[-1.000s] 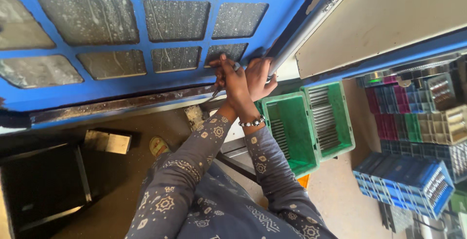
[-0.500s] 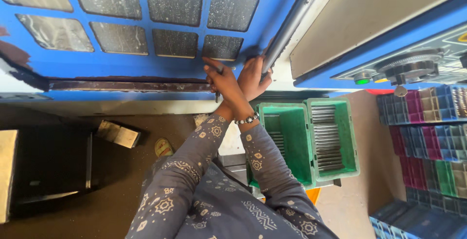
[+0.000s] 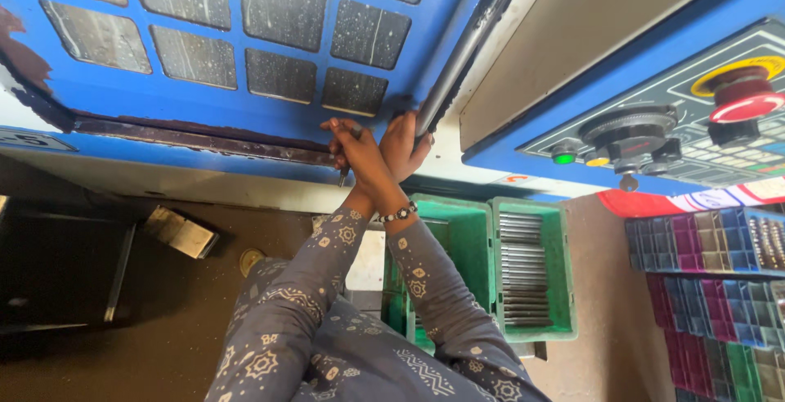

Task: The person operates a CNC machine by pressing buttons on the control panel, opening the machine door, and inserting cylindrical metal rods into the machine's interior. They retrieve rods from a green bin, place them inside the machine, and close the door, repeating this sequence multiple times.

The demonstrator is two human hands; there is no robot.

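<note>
My two hands meet at the corner of a blue machine door with a grid of dusty window panes. My left hand lies in front, fingers curled around a thin dark tool whose tip pokes out toward the door's rusty edge strip. Behind it, my right hand, with a beaded bracelet at the wrist, wraps around the long black bar handle at the door's edge. Both arms wear grey patterned sleeves.
A control panel with a red mushroom button, a black dial and a green lamp sits right of the door. Green crates hold metal rods. Coloured bin racks stand at right. A metal block lies on the dark floor.
The view has shifted toward the right, bringing the control panel into sight. Both hands have stayed together at the same corner of the door.
</note>
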